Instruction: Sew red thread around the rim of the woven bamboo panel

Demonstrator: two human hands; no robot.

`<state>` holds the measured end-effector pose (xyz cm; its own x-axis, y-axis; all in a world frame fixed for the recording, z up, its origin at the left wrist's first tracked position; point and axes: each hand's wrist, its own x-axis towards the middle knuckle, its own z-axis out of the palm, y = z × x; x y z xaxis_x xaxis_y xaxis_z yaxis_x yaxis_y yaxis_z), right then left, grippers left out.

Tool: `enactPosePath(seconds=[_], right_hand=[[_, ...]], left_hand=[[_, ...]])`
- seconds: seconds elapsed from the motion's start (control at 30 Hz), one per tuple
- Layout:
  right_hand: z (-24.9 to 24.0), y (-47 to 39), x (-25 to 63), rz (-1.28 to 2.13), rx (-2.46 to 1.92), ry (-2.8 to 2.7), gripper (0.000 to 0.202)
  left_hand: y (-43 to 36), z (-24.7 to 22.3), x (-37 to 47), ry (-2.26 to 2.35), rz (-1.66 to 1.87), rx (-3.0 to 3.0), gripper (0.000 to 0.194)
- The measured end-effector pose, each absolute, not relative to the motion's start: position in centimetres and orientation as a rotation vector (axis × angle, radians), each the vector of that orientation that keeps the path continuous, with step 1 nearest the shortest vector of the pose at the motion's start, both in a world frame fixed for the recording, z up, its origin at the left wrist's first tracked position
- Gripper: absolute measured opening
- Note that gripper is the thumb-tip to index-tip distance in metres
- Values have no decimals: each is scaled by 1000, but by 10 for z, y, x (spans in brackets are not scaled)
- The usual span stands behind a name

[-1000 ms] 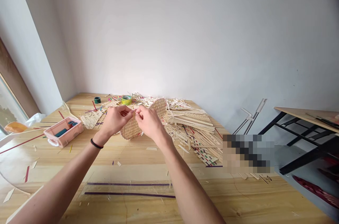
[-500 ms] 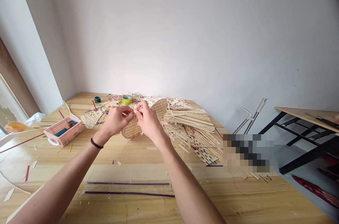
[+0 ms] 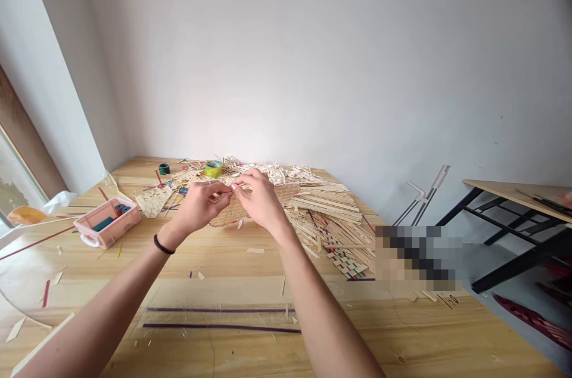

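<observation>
I have the left hand (image 3: 201, 205) and right hand (image 3: 260, 199) close together at the fingertips, each grip pinched; from here I can't tell on what. The weave (image 3: 230, 214) is just beyond, mid-counter (image 3: 232, 270), strips (image 3: 330, 202) right, tub (image 3: 108, 236) left.

Head-worn wide view, facing forward and down across the surface (image 3: 236, 276) toward the wall (image 3: 286, 56), which fills the upper half. The arms (image 3: 118, 294) enter from below, closest to the lens; left hand (image 3: 196, 208) and right hand (image 3: 259, 202) lie beyond them, just below and left of centre.
</observation>
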<state>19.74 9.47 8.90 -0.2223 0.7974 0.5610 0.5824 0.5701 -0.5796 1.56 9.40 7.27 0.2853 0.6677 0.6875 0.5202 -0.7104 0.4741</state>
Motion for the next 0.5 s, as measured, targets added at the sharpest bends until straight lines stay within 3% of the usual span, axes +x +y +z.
enactPosePath(seconds=[0.27, 0.5], right_hand=[[99, 89, 195, 252, -995, -1766, 12], [146, 24, 226, 38, -649, -1318, 14]], left_hand=[[95, 72, 16, 1114, 1375, 2420, 24], [97, 72, 12, 1210, 1392, 2384, 22]])
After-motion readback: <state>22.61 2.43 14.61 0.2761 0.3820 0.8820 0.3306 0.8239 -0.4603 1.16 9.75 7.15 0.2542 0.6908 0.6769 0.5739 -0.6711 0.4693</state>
